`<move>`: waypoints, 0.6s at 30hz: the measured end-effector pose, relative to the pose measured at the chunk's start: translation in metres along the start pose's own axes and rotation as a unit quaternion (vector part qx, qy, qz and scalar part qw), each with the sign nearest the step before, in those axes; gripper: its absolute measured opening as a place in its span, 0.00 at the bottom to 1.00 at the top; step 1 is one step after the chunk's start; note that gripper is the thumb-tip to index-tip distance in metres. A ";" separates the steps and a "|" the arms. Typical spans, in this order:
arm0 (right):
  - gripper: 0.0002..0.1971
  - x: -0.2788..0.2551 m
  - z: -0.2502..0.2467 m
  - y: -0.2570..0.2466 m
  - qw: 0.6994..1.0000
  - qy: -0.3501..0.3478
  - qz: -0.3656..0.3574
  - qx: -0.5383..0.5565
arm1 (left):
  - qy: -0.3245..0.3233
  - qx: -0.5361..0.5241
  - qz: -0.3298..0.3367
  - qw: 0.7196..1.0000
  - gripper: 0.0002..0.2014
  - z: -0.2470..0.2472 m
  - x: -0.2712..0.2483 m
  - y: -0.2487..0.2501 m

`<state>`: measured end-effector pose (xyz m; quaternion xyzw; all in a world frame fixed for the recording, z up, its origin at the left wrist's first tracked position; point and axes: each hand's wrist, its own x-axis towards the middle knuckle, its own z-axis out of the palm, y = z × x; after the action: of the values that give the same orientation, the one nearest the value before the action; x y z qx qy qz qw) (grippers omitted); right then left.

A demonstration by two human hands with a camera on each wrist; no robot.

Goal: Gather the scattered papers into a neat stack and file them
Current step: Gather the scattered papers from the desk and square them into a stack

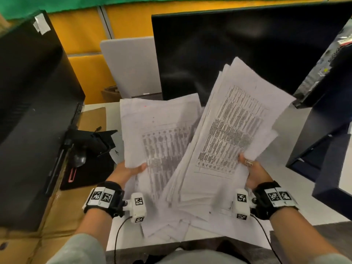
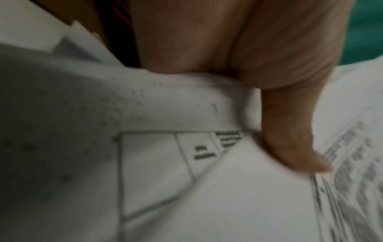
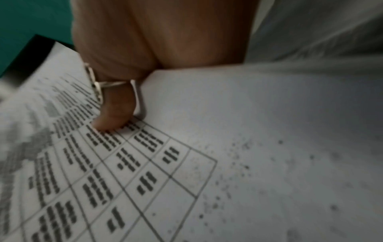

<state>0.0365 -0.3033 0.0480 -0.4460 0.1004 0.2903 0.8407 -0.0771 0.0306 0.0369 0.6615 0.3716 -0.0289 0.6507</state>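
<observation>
I hold two loose bundles of white printed papers above the desk. My left hand [image 1: 131, 170] grips the left bundle [image 1: 162, 128] at its lower left edge; the left wrist view shows my thumb [image 2: 294, 139] pressed on top of the sheets [image 2: 186, 188]. My right hand [image 1: 251, 168], a ring on its thumb, pinches the right bundle [image 1: 234, 130] at its lower right edge, thumb [image 3: 114, 111] on a printed table [image 3: 103, 180]. The right bundle overlaps the left one and tilts up to the right. More sheets [image 1: 181, 223] lie fanned on the desk below. The fingers under both bundles are hidden.
A dark monitor [image 1: 238, 50] stands right behind the papers. A black computer case [image 1: 32, 111] sits at the left, with a black stand [image 1: 99, 141] and mat beside it. Dark blue shelving [image 1: 327, 141] stands close on the right. The white desk [image 1: 112, 111] has its front edge near my body.
</observation>
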 end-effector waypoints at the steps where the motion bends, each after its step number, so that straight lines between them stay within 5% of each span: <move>1: 0.02 0.000 0.009 0.001 1.000 -0.024 0.007 -0.001 | 0.002 -0.011 0.005 1.000 0.27 0.006 -0.001 0.002; 3: 0.06 0.009 0.016 0.006 0.999 -0.016 0.032 -0.032 | -0.007 -0.031 0.001 0.999 0.25 0.017 -0.003 0.003; 7: 0.47 0.033 0.003 0.020 0.991 0.034 0.041 -0.126 | -0.024 0.029 0.004 0.999 0.23 0.030 -0.010 0.004; 8: 0.45 0.030 0.006 0.018 0.989 0.024 0.038 -0.142 | -0.023 0.037 0.005 0.999 0.23 0.030 -0.014 0.006; 11: 0.15 0.013 0.030 0.003 0.993 0.000 0.011 -0.121 | -0.033 0.046 0.019 0.998 0.27 0.025 -0.015 0.013; 14: 0.26 0.014 0.041 -0.010 0.986 -0.017 -0.075 -0.147 | -0.046 0.038 0.092 0.994 0.25 0.020 -0.019 0.031; 16: 0.29 0.014 0.057 -0.017 0.969 0.046 -0.157 -0.184 | -0.035 -0.011 0.119 0.992 0.31 0.020 -0.023 0.048; 18: 0.23 0.017 0.064 -0.024 0.936 0.159 -0.246 -0.194 | 0.003 -0.091 0.142 0.986 0.24 0.018 -0.023 0.060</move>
<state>0.0588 -0.2553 0.0941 -0.6514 0.0614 0.0137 0.7561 -0.0537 0.0120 0.0963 0.6456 0.2771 0.1000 0.7045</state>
